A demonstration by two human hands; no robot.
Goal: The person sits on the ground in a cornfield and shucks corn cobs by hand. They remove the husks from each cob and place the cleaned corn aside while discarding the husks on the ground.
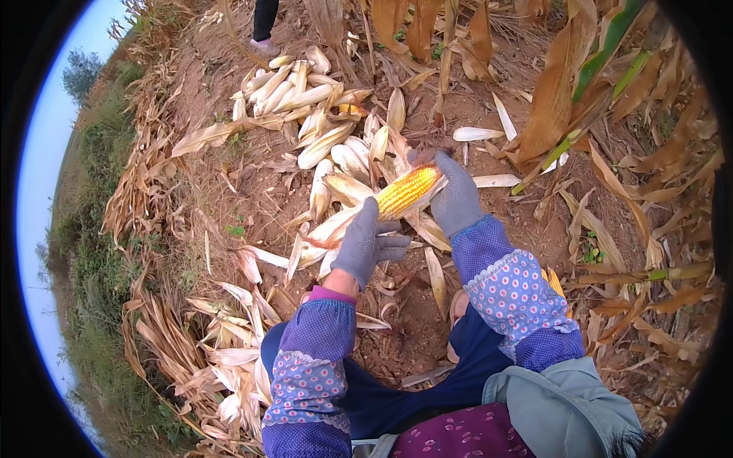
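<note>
A partly husked ear of corn (pixel 408 192) with bare yellow kernels lies slanted between my two gloved hands. At its upper right end, my right hand (pixel 456 194) in a grey glove grips the ear, with brown silk (pixel 422 156) beside the fingers. My left hand (pixel 366 243), also gloved in grey, is at the lower left end. Its thumb rests by the kernels and its fingers stretch out straight below; how firmly it holds is unclear. Pale peeled husk (pixel 338 224) extends left from behind this hand.
Unpeeled ears (pixel 286 91) lie heaped on reddish soil ahead. Stripped husks (pixel 237 355) pile up at lower left. Dry corn stalks (pixel 558 74) stand along the right. Yellow cobs (pixel 554 283) show beside my right sleeve. Another person's leg (pixel 264 20) is at the top.
</note>
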